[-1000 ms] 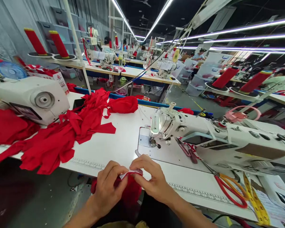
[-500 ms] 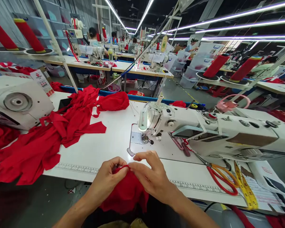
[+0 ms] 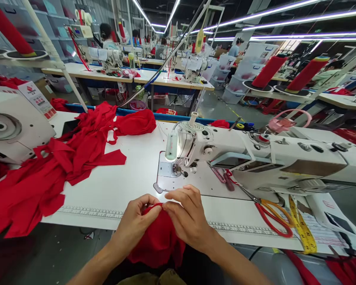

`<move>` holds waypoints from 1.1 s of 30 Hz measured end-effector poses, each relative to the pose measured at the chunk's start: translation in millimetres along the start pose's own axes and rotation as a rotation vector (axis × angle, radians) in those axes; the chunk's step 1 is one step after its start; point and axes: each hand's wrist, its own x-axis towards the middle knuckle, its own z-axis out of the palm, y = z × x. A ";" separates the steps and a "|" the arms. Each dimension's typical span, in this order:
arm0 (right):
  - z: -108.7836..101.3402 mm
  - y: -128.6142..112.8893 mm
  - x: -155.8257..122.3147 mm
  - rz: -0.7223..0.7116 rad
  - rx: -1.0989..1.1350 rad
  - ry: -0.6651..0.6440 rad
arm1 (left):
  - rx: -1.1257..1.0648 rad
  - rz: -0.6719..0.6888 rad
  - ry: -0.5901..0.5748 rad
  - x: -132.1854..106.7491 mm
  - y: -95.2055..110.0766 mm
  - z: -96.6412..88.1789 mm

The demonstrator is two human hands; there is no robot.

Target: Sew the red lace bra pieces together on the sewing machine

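Both of my hands pinch the top edge of a red fabric piece [image 3: 158, 241] at the near edge of the white sewing table [image 3: 121, 186]. My left hand [image 3: 136, 225] grips the edge with closed fingers. My right hand [image 3: 186, 217] pinches the same edge right beside it, fingertips touching the left hand's. The cloth hangs down toward my lap. A white sewing machine [image 3: 255, 158] stands just beyond my hands, its needle area [image 3: 178, 170] lit by a small lamp.
A heap of red fabric pieces [image 3: 62, 162] covers the table's left side beside another white machine [image 3: 14, 126]. Red-and-orange scissors [image 3: 273, 217] and a yellow tape measure [image 3: 302, 225] lie at the right. Red thread cones [image 3: 305, 75] stand behind. Other workers sit at far tables.
A second ago a small white label showed between my fingertips; it is now out of sight and more red cloth is raised. The view has shifted right and down.
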 end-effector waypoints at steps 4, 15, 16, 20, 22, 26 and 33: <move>-3.6 0.8 3.7 0.144 0.179 -0.034 | 0.124 0.098 0.050 -0.1 -1.1 0.1; 4.0 6.0 4.7 0.110 0.141 -0.093 | 0.307 0.198 0.048 4.5 -6.2 -12.1; 8.5 5.6 6.2 0.133 0.186 -0.117 | 0.344 0.188 -0.002 9.4 -2.0 -22.4; 35.7 0.4 31.5 0.438 0.517 -0.056 | 0.690 0.264 -0.290 54.5 47.0 -75.3; 49.9 -0.8 49.0 0.676 0.725 0.024 | 0.903 0.306 -0.420 85.0 80.2 -92.3; 65.5 10.0 55.8 1.033 0.992 0.054 | 1.123 0.384 -0.646 130.4 103.7 -82.5; 41.0 43.0 1.4 1.045 0.600 -0.160 | 1.124 0.363 -0.676 146.2 37.3 -18.9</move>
